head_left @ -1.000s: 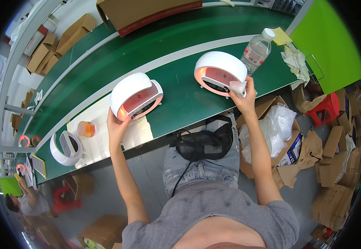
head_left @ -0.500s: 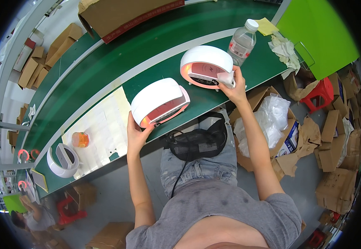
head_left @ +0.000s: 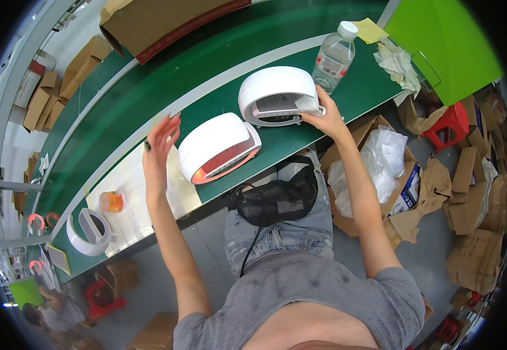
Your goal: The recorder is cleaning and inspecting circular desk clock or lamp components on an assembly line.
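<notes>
Two white rounded lamp clocks stand side by side on the green workbench (head_left: 282,137). The right lamp clock (head_left: 279,81) has a dark front display and shows no red glow. My right hand (head_left: 327,118) is closed at its right end, pinching a small white cloth (head_left: 310,107) against it. The left lamp clock (head_left: 213,140) glows red-orange inside its arch. My left hand (head_left: 161,140) is raised just left of that lamp, not touching it, fingers apart and holding nothing.
A clear plastic bottle (head_left: 334,58) stands behind the right lamp. On the left are a pale sheet (head_left: 134,175), an orange jar (head_left: 111,202) and a third white lamp (head_left: 78,239). Crumpled paper (head_left: 397,63) lies far right. A carton with plastic bags (head_left: 376,163) sits on the floor.
My left hand has let go of the left lamp and lifted up and left. The right lamp's red glow has gone out. My right hand stays at the right lamp.
</notes>
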Tool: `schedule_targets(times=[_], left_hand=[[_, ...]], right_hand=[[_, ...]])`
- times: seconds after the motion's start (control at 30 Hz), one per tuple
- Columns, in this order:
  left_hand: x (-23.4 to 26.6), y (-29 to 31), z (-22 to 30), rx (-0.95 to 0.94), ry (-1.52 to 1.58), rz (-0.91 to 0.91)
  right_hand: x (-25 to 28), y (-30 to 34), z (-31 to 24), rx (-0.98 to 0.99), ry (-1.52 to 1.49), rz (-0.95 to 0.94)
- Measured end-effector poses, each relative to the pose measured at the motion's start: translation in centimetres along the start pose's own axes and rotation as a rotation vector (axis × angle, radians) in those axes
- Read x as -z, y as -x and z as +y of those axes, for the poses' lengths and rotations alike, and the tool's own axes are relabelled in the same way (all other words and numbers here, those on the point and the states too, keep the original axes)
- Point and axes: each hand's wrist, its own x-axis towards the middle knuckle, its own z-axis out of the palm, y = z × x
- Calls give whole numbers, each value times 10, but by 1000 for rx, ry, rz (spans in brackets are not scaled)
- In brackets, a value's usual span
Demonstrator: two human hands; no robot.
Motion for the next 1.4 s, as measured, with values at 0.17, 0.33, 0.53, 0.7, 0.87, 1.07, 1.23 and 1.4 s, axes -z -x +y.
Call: schedule_targets(times=[0.17,0.33,0.53,0.7,0.87,1.07,1.23,1.4], left_hand=[[-27,-94,28,-96,-105,-302],[-75,-147,26,-33,-113,-749],[-100,-158,-9,148,120,-955],[-100,-151,-33,200,210,-885],[-102,-155,-20,147,128,-911],[-105,-153,-19,164,121,-891],[-102,-152,-18,140,83,-912],[-102,-152,-19,156,109,-901]], right_hand=[[0,7,-39,82,14,150],[7,25,-75,29,318,517],[-19,-34,-133,316,473,595],[-33,-35,-117,463,570,182],[-24,-24,-111,371,558,311],[-21,-24,-101,409,570,316],[-17,-14,-97,374,434,307],[-17,-16,-101,371,472,316]])
